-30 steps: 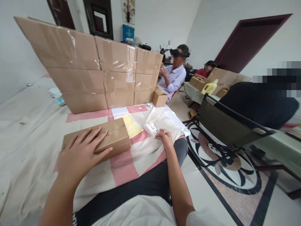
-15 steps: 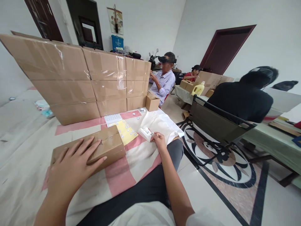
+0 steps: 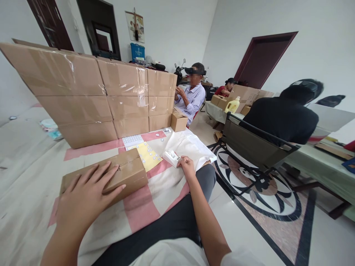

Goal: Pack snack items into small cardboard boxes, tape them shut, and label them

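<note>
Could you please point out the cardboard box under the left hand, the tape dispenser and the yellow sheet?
Cardboard box (image 3: 132, 163): head view, on its top, near the right end.
Tape dispenser (image 3: 171, 159): head view, on its white body.
Yellow sheet (image 3: 148, 156): head view, near its middle.

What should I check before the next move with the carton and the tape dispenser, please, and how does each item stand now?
1. Left hand on the carton: ok, spread over its top.
2. Right hand at the tape dispenser: ok, fingertips at its near end.
3. Tape pinched between those fingertips: cannot tell, too small to see.
4. Carton top shut: cannot tell fully; the visible part looks closed, but the hand covers some.
5. Carton apart from the box stack: ok, tablecloth shows between them.
6. Yellow sheet free of the carton: cannot tell, their edges meet in this view.
</note>
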`<state>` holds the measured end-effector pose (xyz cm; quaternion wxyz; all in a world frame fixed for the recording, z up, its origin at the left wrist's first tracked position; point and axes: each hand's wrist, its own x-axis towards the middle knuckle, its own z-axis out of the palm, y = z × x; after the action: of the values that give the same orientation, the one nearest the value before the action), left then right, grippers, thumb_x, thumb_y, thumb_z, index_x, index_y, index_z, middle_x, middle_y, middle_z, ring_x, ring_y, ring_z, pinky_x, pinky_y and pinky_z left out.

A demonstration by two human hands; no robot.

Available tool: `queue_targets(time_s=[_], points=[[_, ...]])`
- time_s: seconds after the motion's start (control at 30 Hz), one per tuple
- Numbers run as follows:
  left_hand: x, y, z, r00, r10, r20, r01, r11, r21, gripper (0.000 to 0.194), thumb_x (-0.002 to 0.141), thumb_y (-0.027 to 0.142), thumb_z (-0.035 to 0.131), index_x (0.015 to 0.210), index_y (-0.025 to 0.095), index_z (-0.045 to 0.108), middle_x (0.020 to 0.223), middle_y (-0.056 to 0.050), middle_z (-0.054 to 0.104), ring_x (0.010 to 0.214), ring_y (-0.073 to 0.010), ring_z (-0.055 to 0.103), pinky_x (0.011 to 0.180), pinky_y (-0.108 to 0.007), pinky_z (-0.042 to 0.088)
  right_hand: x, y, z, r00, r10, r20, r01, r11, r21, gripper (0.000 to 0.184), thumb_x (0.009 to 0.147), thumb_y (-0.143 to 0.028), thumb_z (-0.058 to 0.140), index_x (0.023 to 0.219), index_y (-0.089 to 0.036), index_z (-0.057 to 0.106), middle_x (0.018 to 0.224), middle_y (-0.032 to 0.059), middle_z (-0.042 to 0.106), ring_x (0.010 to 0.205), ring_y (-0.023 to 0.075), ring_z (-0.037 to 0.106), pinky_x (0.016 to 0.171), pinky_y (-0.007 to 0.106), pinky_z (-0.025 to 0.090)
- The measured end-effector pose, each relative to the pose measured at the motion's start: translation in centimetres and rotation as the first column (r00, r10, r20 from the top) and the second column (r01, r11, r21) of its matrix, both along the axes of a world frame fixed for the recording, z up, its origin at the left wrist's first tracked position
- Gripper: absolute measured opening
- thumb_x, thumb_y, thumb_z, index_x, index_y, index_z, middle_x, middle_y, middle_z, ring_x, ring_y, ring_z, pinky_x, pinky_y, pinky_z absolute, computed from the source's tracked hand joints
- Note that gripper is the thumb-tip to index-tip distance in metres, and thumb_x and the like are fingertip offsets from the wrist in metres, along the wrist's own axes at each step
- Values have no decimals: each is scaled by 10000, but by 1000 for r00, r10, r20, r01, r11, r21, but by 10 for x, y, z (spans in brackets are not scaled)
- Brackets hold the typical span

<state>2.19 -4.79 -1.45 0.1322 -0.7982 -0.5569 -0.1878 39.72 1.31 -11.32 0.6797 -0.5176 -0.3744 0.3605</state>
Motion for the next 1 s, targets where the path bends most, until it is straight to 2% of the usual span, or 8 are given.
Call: queue_targets(time_s=[0.17, 0.27, 0.4, 0.6, 0.7, 0.83, 1.0], points=[[1, 0, -1, 1000, 13, 0, -13, 1000, -11, 634, 937, 580, 383, 1484, 288, 521, 1534, -77, 534, 1408, -364, 468, 1106, -563, 401, 0, -1, -1, 999, -7, -36, 7, 1000, -3, 447, 614, -271, 720, 533, -217, 284, 884, 12, 689, 546, 105, 620, 543, 251, 506], [3, -1, -2, 999, 37, 3, -37, 999, -3, 642, 946, 594, 354, 1470, 270, 536, 1546, -56, 522, 1408, -352, 464, 1124, -558, 390, -1, -1, -1, 998, -6, -55, 6, 1000, -16, 464, 615, -283, 754, 544, -216, 300, 833, 11, 686, 550, 105, 624, 547, 239, 513], [4, -4, -1, 999, 36, -12, -36, 999, 7, 631, 958, 575, 342, 1450, 247, 561, 1550, -61, 516, 1400, -348, 468, 1123, -551, 386, -1, -1, 1, 997, -15, -74, 11, 999, -45, 529, 605, -349, 814, 549, -213, 305, 889, 32, 705, 544, 96, 627, 550, 246, 546], [4, -2, 1, 1000, 12, -8, -11, 999, 41, 581, 962, 554, 402, 1425, 254, 584, 1553, -49, 514, 1389, -355, 483, 1103, -543, 403, -1, -3, 6, 997, -21, -79, 13, 995, -101, 618, 549, -459, 886, 553, -217, 317, 866, 46, 721, 547, 98, 634, 548, 256, 585], [3, 3, 3, 1000, -3, -26, 4, 1000, 20, 571, 948, 566, 478, 1430, 277, 581, 1546, -27, 522, 1385, -349, 494, 1074, -525, 441, 0, -3, 10, 997, -14, -72, 4, 989, -149, 648, 518, -491, 915, 572, -221, 328, 826, 48, 724, 542, 108, 647, 494, 236, 567], [2, 4, 9, 998, -20, -54, 19, 1000, -20, 579, 920, 577, 572, 1436, 313, 572, 1549, 10, 517, 1402, -333, 488, 1089, -516, 457, 3, -2, 16, 998, 30, -49, -41, 968, -249, 662, 498, -524, 936, 601, -235, 350, 630, 28, 673, 513, 134, 655, 440, 214, 541], [3, 0, 16, 998, -9, -59, 6, 999, -42, 576, 914, 576, 599, 1432, 326, 575, 1553, 22, 510, 1415, -325, 482, 1120, -516, 454, 11, -9, 22, 994, 97, 50, -70, 918, -391, 602, 603, -518, 907, 607, -240, 373, 580, 31, 640, 582, 178, 706, 463, 224, 566]])
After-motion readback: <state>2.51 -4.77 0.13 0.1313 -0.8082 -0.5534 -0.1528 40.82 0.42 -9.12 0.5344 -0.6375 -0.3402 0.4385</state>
